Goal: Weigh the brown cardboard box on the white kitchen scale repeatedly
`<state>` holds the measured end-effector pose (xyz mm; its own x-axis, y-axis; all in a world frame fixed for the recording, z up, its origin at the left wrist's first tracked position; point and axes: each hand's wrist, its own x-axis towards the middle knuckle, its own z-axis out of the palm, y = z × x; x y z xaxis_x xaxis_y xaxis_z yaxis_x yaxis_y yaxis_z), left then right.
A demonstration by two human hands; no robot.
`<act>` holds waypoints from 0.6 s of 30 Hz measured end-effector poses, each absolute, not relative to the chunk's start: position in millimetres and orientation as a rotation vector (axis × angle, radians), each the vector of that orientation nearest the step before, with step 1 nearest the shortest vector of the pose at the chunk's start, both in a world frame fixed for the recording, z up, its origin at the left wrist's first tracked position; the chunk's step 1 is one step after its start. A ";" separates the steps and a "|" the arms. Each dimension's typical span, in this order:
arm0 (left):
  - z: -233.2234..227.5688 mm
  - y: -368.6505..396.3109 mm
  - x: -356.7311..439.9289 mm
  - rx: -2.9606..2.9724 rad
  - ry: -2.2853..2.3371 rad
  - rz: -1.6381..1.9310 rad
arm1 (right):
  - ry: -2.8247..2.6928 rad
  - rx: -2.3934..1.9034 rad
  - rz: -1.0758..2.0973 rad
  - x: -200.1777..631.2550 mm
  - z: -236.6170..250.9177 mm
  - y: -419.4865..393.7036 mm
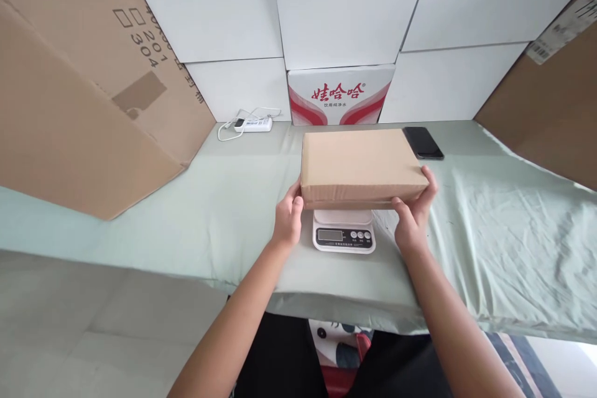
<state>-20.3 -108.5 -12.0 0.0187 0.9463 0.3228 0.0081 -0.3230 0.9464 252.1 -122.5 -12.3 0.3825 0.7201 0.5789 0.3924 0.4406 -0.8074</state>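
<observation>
A closed brown cardboard box [361,158] is gripped at both ends, over a white digital kitchen scale [344,247]. My left hand [288,214] holds its left end, thumb toward the front and fingers partly hidden behind the side. At the right end, my right hand [415,208] has its thumb on the lower front edge and its fingers around the corner. The scale's display and buttons show in front of the box, while the rest of its platform is hidden. Whether the box touches the platform, I cannot tell.
A black phone [423,143] lies behind the box on the right. A white power strip [253,124] with a cable is at the back left. Large cartons [93,87] flank the green-clothed table [224,199]. Against the white wall stands a red-and-white box [340,96].
</observation>
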 end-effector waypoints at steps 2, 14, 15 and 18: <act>-13.3 -107.8 -20.8 1.464 1.048 1.427 | -1.223 -1.184 0.253 251.9 -11.0 -122.7; -12.2 -107.8 -22.6 1.488 1.068 1.407 | -1.213 -1.130 0.192 254.2 -12.3 -123.0; -11.5 -107.7 -22.9 1.488 1.073 1.405 | -1.211 -1.134 0.184 254.2 -12.1 -122.7; -11.3 -106.8 -23.7 1.487 1.082 1.404 | -1.205 -1.122 0.163 253.9 -11.4 -122.1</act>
<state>-23.7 -106.8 -11.3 0.0160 0.9507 0.3097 0.0566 -0.3101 0.9490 253.9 -122.1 -11.4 0.4148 0.6335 0.6532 0.4369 0.4910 -0.7537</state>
